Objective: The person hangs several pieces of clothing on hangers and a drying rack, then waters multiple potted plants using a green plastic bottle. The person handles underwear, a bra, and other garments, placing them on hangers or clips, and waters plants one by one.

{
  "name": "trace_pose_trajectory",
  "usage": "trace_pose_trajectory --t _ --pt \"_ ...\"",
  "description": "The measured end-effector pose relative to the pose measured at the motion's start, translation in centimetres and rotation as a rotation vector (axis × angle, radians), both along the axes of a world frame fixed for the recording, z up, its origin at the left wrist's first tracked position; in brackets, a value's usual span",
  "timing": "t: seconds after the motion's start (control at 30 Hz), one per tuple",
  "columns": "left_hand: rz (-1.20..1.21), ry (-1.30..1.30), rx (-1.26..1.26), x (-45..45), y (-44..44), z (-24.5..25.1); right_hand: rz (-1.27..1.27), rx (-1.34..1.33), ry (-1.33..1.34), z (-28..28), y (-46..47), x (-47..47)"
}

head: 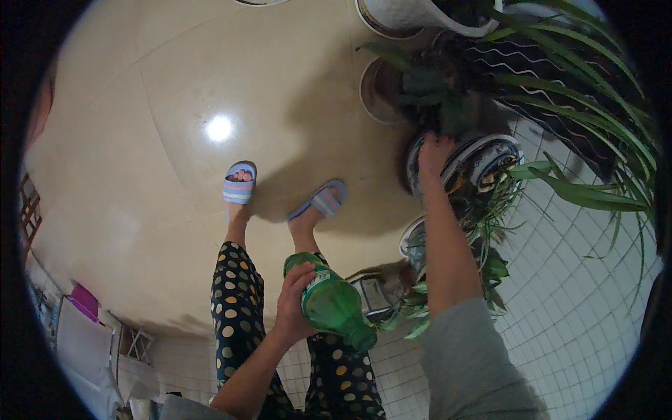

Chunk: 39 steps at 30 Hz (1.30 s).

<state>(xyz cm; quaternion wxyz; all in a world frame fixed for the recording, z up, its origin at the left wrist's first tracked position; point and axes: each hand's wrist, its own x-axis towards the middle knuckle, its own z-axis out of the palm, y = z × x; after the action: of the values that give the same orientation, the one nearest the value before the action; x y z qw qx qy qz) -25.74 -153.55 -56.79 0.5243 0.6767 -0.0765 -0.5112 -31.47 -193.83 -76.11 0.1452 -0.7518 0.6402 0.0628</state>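
My left hand (295,304) grips a green plastic bottle (336,307) around its middle, held in front of my legs with the neck pointing to the lower right. The bottle bears a label with writing. My right hand (437,152) reaches to the rim of a blue-and-white pot (415,170) among the plants at the right. Its fingertips are dim and partly hidden near dark leaves (428,86), so what they touch does not show. Beside that hand stands a patterned ceramic pot (493,157) with thin-leaved greenery (488,210).
A white planter (399,16) stands at the top, and a round brown saucer or pot (378,92) lies below it. Long leaves (593,194) arch over the tiled surface (567,294) at right. A smaller pot (412,241) and a dark-edged box-like object (374,295) sit near my legs.
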Motion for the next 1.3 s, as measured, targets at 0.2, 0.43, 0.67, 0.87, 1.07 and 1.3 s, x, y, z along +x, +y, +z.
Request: trace_pose_trajectory --t 0.2,0.43,0.67,0.87,1.07,1.3 --pt "-0.019 0.131 0.017 0.8 -0.1 -0.2 -0.184 0.155 -0.535 3.1 2.7 0.5" --pt "-0.123 -0.255 -0.052 3.8 -1.4 1.0 -0.786 0.33 -0.933 1.4 -1.7 1.1" --pt "-0.072 -0.214 -0.036 3.2 -0.8 0.4 -0.911 0.265 -0.884 0.2 -3.8 2.1" --pt "-0.042 -0.103 -0.003 3.2 -0.8 0.1 -0.611 0.257 -0.939 0.6 -4.7 1.9" --pt "-0.07 -0.23 -0.037 4.1 -1.4 0.4 -0.459 0.304 -1.02 0.7 -5.7 1.1" --pt "-0.059 -0.2 -0.04 3.9 -1.7 0.2 -0.439 0.358 -1.083 -0.2 -7.8 1.7"
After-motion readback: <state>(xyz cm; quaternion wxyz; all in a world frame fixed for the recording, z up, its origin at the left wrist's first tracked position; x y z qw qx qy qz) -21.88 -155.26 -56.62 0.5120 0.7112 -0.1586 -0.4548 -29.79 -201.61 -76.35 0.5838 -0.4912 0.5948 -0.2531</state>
